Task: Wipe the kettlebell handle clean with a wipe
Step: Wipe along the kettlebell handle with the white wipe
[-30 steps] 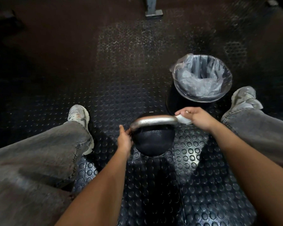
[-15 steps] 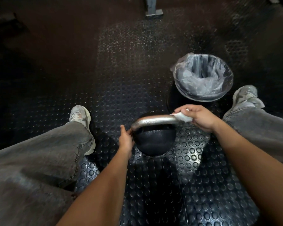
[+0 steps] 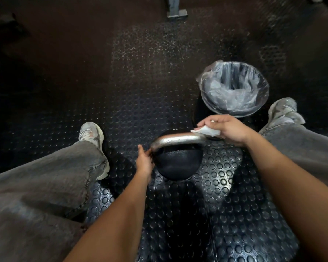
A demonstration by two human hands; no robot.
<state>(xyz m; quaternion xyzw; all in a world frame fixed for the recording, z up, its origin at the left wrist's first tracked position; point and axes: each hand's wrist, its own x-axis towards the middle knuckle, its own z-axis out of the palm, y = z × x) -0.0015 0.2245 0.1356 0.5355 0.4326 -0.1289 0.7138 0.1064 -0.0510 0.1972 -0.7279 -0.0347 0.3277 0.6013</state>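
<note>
A black kettlebell (image 3: 178, 163) stands on the studded rubber floor between my legs, its silver handle (image 3: 176, 140) arching across the top. My left hand (image 3: 145, 160) presses against the left end of the handle and the ball's left side, steadying it. My right hand (image 3: 226, 128) pinches a folded white wipe (image 3: 206, 131) at the handle's right end, where the wipe touches the metal. The right foot of the handle is hidden under the wipe and my fingers.
A black bin with a clear plastic liner (image 3: 235, 89) stands just beyond my right hand. My jeans-clad legs and pale sneakers (image 3: 91, 134) (image 3: 284, 110) flank the kettlebell. A metal equipment foot (image 3: 176, 10) sits at the far top.
My right hand has shifted slightly up and back with the wipe at the handle's right end. The left hand and kettlebell have stayed put.
</note>
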